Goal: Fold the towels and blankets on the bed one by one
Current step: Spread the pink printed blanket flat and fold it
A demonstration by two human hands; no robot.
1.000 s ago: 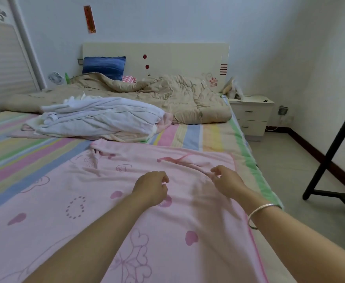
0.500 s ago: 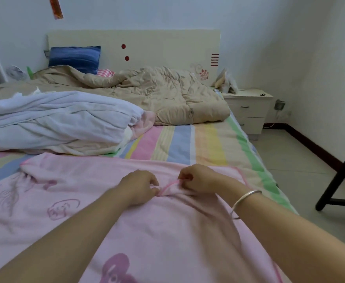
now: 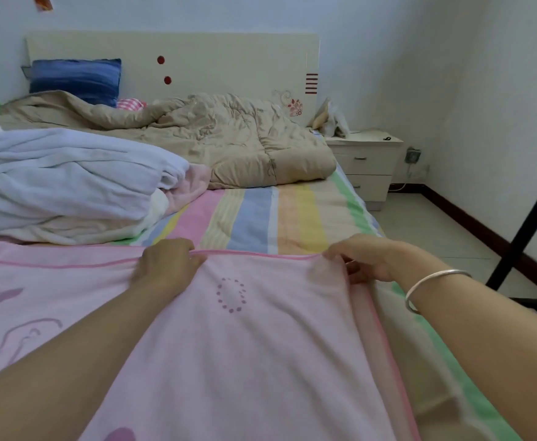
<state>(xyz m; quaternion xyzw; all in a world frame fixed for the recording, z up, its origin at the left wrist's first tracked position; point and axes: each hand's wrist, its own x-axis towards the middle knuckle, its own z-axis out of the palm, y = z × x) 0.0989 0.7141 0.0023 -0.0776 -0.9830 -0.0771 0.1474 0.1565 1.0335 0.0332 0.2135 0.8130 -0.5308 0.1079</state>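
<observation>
**Both hands pinch the far edge of the pink blanket**

Nearest the camera, the pink blanket (image 3: 244, 361) lies spread over the near part of the bed and runs out of view at the bottom and left. It carries a faint purple print, with a ring of dots near its middle, and a darker pink hem. Two bare forearms reach forward across it.

The left hand (image 3: 165, 265) rests knuckles up on the cloth, with its fingers curled over the far hem and pinching it. The right hand (image 3: 365, 259) grips the far right corner, fingers and thumb closed round the bunched edge. The hem runs straight between the two hands. A silver bracelet (image 3: 432, 284) sits on the right wrist.

Just beyond the hem, the striped sheet (image 3: 260, 214) shows bands of pink, blue, yellow and green. To the left, a heap of white blankets (image 3: 69, 179) lies on the sheet, unfolded, with a pale pink layer showing at its right end. Its near side touches the pink blanket's far edge.

Behind it, a rumpled beige quilt (image 3: 229, 141) covers the head of the bed. A blue pillow (image 3: 76, 79) leans against the cream headboard (image 3: 229, 58).

To the right of the bed stands a white nightstand (image 3: 365, 163) with two drawers. A black metal stand (image 3: 528, 211) rises on the tiled floor at the right edge.
</observation>
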